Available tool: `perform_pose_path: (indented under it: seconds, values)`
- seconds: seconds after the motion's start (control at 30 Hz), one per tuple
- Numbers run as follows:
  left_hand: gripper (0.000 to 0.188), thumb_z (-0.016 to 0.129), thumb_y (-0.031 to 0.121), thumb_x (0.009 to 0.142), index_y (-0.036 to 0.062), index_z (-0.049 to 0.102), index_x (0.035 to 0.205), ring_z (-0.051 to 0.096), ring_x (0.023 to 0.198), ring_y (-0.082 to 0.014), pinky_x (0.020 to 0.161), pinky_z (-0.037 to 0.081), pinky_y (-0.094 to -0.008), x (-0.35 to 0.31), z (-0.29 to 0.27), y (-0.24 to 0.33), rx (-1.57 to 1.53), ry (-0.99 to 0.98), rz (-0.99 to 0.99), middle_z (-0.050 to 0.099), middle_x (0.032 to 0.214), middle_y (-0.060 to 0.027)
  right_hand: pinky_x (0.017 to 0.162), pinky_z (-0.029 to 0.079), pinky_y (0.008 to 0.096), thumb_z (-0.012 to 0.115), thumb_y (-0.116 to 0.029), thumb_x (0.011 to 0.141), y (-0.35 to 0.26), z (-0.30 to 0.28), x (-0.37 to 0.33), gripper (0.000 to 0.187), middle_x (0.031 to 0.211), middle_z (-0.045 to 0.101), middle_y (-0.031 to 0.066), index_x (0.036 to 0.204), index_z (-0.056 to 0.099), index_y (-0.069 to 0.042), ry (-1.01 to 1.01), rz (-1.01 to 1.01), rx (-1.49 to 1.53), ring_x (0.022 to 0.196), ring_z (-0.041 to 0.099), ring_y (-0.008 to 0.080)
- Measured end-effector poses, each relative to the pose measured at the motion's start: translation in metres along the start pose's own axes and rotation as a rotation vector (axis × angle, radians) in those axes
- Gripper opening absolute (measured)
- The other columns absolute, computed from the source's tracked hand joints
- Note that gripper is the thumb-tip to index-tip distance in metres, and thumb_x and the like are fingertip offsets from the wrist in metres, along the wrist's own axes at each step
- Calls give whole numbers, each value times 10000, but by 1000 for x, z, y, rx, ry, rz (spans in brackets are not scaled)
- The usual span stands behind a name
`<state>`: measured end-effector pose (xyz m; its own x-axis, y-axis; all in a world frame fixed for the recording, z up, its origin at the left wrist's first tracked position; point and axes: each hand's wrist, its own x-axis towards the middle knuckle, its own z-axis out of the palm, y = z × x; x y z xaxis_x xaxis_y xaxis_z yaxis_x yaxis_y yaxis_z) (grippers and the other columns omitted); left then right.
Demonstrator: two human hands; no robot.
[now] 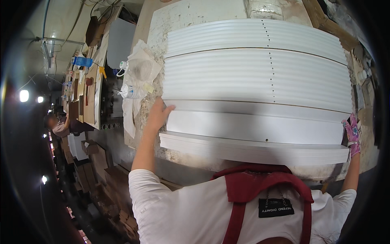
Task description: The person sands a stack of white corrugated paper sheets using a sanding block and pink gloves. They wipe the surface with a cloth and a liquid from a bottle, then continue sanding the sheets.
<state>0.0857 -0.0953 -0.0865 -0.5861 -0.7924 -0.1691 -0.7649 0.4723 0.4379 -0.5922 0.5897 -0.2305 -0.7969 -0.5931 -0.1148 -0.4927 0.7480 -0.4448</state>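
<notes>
White panels, long and thin, lie stacked at the near edge of the workbench, and I have a hand at each end of the top one. My left hand rests on the left end, fingers spread and laid flat over the corner, pressing rather than gripping; nothing is closed in it. My right hand, in a pink patterned glove, sits at the far right end with fingers curled against the edge, but from this angle I cannot tell whether they wrap under the panel or only touch it.

Beyond the near stack, more white panels cover the bench top, some with a line of small holes running across them.

I judge these panels stiff along their width but likely to flex and sag over such a length if lifted from one end only, so a hold at both ends suits them. The faces look smooth and probably slippery; the thin edges seem easy to chip, and the stack could slide on itself.

To the left of the panels lie a crumpled white cloth and a plastic bottle. Farther left, another person works at a separate bench.
</notes>
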Motion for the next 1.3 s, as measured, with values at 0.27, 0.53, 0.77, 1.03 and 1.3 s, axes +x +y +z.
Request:
perform_pose_path:
  seconds: [0.27, 0.53, 0.77, 1.03, 1.3]
  values:
    - [494, 655, 380, 871, -20, 569, 1148, 570, 870, -198, 763, 460, -310, -40, -15, 19, -247, -127, -378, 630, 991, -108, 854, 446, 267, 572, -277, 941, -73, -24, -19, 433, 1115, 606, 66, 1282, 526, -13, -142, 137, 206, 1018, 551, 145]
    - [462, 529, 471, 939, 43, 615, 1088, 572, 847, -128, 742, 463, -273, -62, -12, 4, -760, -26, -585, 618, 957, -38, 600, 454, 256, 503, -376, 966, -149, -70, -32, 345, 846, 589, 45, 1049, 585, -52, -392, 277, 419, 718, 548, 125]
    - [360, 542, 405, 953, 58, 641, 949, 570, 743, -91, 693, 449, -218, -87, -26, -4, -814, -107, -535, 627, 790, -12, 910, 447, 290, 447, -278, 997, -69, -71, -72, 342, 1090, 596, 107, 1210, 559, -35, -313, 167, 557, 997, 583, 183]
    - [571, 485, 557, 929, 18, 628, 1053, 618, 614, -116, 523, 519, -251, -81, -51, 16, -360, -672, -832, 647, 772, -47, 1033, 395, 357, 458, -245, 973, -109, -96, -76, 358, 1235, 574, 94, 1283, 539, -86, -686, 132, 51, 1142, 548, 253]
    - [630, 474, 584, 923, 27, 571, 1200, 623, 766, -106, 672, 523, -283, -92, -44, -11, -394, -695, -807, 660, 896, -52, 925, 415, 305, 468, -344, 970, -54, -85, -113, 454, 1142, 581, 68, 1327, 519, -69, -648, 72, 334, 1049, 543, 184]
